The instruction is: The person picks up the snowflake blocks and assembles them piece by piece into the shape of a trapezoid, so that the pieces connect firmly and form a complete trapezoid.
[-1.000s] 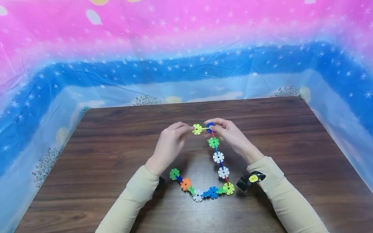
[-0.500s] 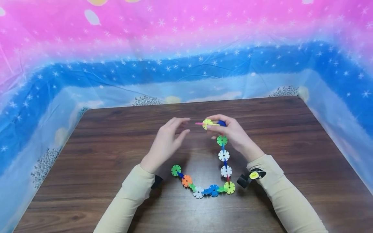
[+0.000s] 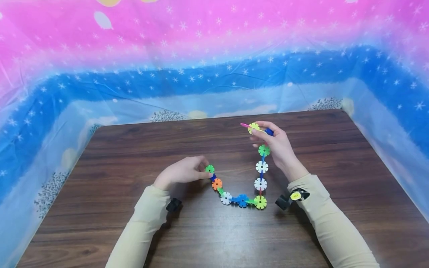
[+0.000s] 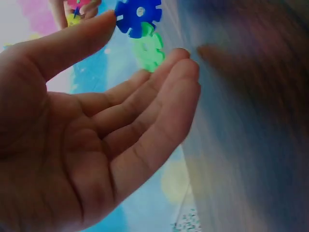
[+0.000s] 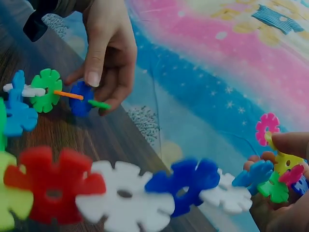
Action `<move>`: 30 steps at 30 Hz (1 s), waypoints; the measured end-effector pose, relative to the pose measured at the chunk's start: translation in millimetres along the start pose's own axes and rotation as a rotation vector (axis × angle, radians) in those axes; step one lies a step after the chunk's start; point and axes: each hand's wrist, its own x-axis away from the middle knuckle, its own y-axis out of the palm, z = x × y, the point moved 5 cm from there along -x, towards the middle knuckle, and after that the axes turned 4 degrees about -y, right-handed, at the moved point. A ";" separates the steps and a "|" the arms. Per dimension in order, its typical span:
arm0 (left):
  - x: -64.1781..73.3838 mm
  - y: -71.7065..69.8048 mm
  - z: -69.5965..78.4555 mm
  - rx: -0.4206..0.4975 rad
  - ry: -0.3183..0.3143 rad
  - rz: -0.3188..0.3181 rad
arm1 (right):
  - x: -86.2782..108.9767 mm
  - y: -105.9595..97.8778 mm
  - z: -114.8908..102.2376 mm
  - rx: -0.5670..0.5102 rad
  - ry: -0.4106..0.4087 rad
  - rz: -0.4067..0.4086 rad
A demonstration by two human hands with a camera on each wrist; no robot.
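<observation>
A chain of interlocking notched plastic snowflake discs (image 3: 261, 167) in several colours curves between both hands in the head view. My right hand (image 3: 279, 143) pinches its far end at a yellow disc (image 3: 253, 128), from which a pink disc (image 3: 244, 125) sticks out. My left hand (image 3: 184, 171) is at the chain's other end, around the green disc (image 3: 209, 169). In the left wrist view, the thumb reaches the edge of a blue disc (image 4: 139, 17), and the slightly bent fingers stand apart from the thumb, with tips beside the green disc (image 4: 148, 48).
The chain lies over a dark wood-grain table (image 3: 134, 149). A pink and blue snowflake-patterned cloth (image 3: 214, 74) hangs behind the table and along its sides. A black camera mount sits on the left wrist (image 3: 173, 204) and another on the right wrist (image 3: 285, 202).
My left hand has let go of the yellow disc and moved down to the chain's green end. My right hand has taken the yellow disc and moved up and right, drawing the chain along.
</observation>
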 end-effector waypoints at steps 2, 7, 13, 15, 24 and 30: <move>0.0 -1.5 -2.4 0.104 -0.007 0.017 | -0.2 -0.3 0.2 0.021 0.005 0.013; 1.5 -10.1 -4.7 0.292 0.002 0.142 | 0.8 0.9 0.2 0.172 0.018 0.022; 7.2 -23.6 0.6 0.332 0.032 0.335 | 6.6 15.5 -2.4 0.402 -0.031 -0.081; 9.0 -26.4 2.4 0.336 0.046 0.379 | 9.4 22.2 -2.4 0.460 -0.056 -0.119; 11.3 -31.1 9.3 0.379 0.167 0.501 | 20.7 46.6 6.0 0.530 -0.108 -0.318; 11.7 -32.8 17.5 0.414 0.238 0.509 | 25.8 58.7 15.2 0.495 -0.082 -0.394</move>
